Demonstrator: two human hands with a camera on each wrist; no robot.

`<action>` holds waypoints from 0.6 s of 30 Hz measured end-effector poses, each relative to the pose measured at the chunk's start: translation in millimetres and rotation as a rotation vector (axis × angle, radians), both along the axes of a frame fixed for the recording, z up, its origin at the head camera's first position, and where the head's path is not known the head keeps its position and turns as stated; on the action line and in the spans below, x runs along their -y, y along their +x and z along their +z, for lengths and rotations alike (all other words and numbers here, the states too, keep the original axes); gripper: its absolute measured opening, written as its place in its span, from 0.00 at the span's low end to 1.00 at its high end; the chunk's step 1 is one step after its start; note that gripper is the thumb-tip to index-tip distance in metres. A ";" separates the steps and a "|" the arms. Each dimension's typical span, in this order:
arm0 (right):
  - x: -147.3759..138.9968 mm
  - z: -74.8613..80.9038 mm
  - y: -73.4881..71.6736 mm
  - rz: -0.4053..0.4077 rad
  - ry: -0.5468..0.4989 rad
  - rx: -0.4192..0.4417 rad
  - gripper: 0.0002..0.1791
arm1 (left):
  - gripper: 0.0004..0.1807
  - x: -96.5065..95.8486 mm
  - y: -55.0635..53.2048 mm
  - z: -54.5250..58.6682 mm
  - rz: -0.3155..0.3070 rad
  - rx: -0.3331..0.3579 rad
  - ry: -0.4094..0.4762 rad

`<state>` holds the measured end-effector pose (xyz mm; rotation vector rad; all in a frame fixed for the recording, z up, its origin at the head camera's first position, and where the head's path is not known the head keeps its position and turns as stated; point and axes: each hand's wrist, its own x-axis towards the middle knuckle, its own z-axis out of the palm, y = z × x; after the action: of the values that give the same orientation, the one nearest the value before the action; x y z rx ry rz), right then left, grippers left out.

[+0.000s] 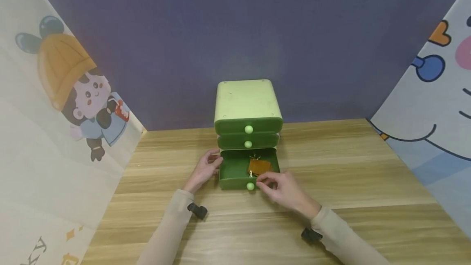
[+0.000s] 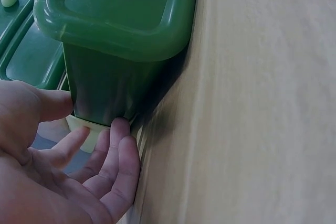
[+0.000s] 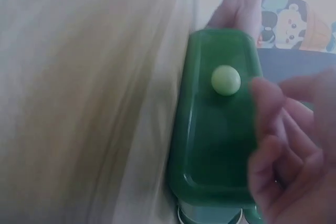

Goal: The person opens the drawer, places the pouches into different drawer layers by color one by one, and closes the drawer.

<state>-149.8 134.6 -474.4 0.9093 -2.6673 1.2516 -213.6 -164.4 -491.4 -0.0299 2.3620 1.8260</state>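
Note:
A small green chest of drawers (image 1: 247, 99) stands against the back wall, with its bottom drawer (image 1: 233, 167) pulled out. Inside that drawer, toward its right side, lies a small brown pouch (image 1: 259, 167) with metal clasps. My left hand (image 1: 205, 169) is at the drawer's left side; in the left wrist view its fingers (image 2: 113, 166) are loosely bent beside the cabinet's pale edge. At the drawer's front right edge is my right hand (image 1: 285, 189), fingers loosely curled, nothing visible in them. The pale round knob (image 3: 226, 80) lies just beside its fingertips in the right wrist view.
Two upper drawers (image 1: 270, 126) are closed, each with a pale knob. The chest stands on a wood-grain table (image 1: 338, 167). A dark blue panel (image 1: 176, 52) rises behind, and cartoon-printed panels (image 1: 37, 142) flank both sides.

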 end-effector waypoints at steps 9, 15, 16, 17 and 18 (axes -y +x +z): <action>8.5 -12.3 0.6 0.099 0.058 0.012 0.10 | 0.28 0.4 -0.3 -2.9 -0.007 -0.005 0.015; 11.5 -15.6 0.5 0.067 0.071 -0.005 0.10 | 0.27 2.5 -1.4 -7.2 -0.013 -0.009 0.028; 12.0 -15.6 0.4 0.064 0.074 -0.011 0.11 | 0.27 2.9 -1.5 -7.2 -0.015 -0.016 0.023; 12.6 -15.5 0.4 0.061 0.075 -0.016 0.11 | 0.27 3.1 -1.4 -7.0 -0.016 -0.020 0.019; 13.2 -15.4 0.3 0.061 0.078 -0.022 0.11 | 0.27 3.2 -1.4 -6.3 -0.015 -0.018 0.016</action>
<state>-149.4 121.4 -489.8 1.0158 -2.7078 1.1492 -215.0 -167.5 -497.7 0.0062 2.3533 1.8461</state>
